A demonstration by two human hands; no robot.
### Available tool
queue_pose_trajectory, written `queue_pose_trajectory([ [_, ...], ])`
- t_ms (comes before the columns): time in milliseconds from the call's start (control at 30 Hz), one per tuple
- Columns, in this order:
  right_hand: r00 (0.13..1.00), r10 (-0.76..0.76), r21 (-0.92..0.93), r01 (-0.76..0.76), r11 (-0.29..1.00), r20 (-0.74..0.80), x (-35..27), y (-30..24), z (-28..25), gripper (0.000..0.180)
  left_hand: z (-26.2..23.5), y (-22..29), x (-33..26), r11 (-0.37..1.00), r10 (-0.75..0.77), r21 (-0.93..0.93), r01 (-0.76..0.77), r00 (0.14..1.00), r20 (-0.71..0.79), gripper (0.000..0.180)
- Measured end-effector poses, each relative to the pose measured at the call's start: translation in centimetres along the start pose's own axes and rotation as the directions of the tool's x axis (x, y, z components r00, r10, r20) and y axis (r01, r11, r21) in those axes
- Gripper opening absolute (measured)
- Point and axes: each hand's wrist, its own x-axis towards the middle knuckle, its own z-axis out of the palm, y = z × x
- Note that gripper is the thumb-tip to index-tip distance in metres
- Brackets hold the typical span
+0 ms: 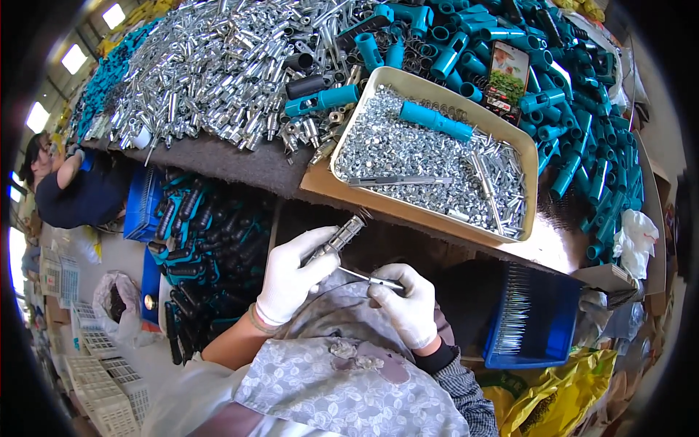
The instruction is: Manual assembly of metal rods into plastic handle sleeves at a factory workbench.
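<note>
My left hand (291, 277), in a white glove, is closed around a silver cylindrical metal part (342, 239), tilted up to the right. A dark coil spring (364, 214) shows at its upper end. My right hand (408, 306), also gloved, pinches a thin metal rod (357, 274) with a thicker dark section near the fingers. The rod's far end points toward my left hand, just below the metal part; I cannot tell whether they touch. Both hands are above my lap, over a grey patterned apron (342, 386).
Beyond my hands, a cream tray (530, 175) holds small metal pieces, a teal tube (435, 120) and tweezers (400, 180). Metal parts (211, 65) and teal tubes (575, 146) heap the bench. A blue bin (535, 357) of rods stands right; black-and-teal handles (211, 233) and another person (69, 182) are left.
</note>
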Motion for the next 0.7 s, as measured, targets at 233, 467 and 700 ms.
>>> queue_pose_trajectory([
  [233, 0.945, -0.025, -0.039, 0.013, 0.999, -0.326, -0.1, -3.1, -6.4, 0.005, -2.1, -0.7, -0.3, 0.791, 0.390, 0.410, -0.455, 0.890, 0.234, 0.044],
  [467, 0.990, 0.009, -0.222, -0.041, 0.974, -0.144, -1.7, -7.8, -7.7, 0.010, -1.2, -0.9, -0.1, 0.661, 0.526, 0.393, -0.639, 0.768, 0.365, 0.035],
  [700, 0.999, 0.008, -0.316, 0.009, 0.949, 0.053, -1.2, -7.4, -5.2, 0.014, -0.1, -1.0, -0.1, 0.614, 0.548, 0.382, -0.691, 0.721, 0.423, 0.034],
])
